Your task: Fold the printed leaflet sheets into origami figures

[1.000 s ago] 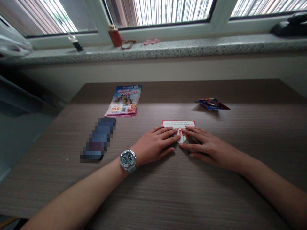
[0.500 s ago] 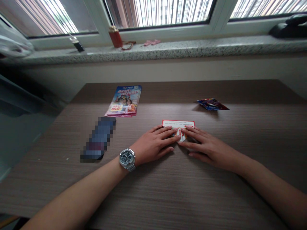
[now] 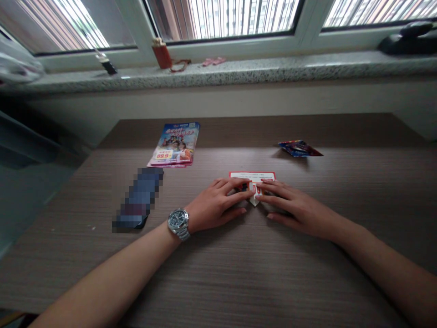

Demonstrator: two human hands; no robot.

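A partly folded flyer [image 3: 251, 175] lies on the table in front of me, white with a red border along its far edge and a point at the near side. My left hand [image 3: 218, 204], with a silver watch on the wrist, rests its fingertips on the flyer's left part. From the other side my right hand [image 3: 293, 205] lays its fingers on the right part. Both hands have their fingers stretched out, thumbs apart from the paper. Much of the flyer's middle is hidden under the fingers.
A stack of printed flyers [image 3: 175, 143] lies at the back left of the table [image 3: 218, 273]. Nearer stands a pixelated dark phone-like object [image 3: 139, 198]. A folded paper piece [image 3: 298, 148] sits at the back right. On the windowsill [image 3: 273, 73] is a red container [image 3: 161, 54].
My fingers have shifted slightly on the flyer, and its near pointed tip shows more between my hands. The whole view has moved a little.
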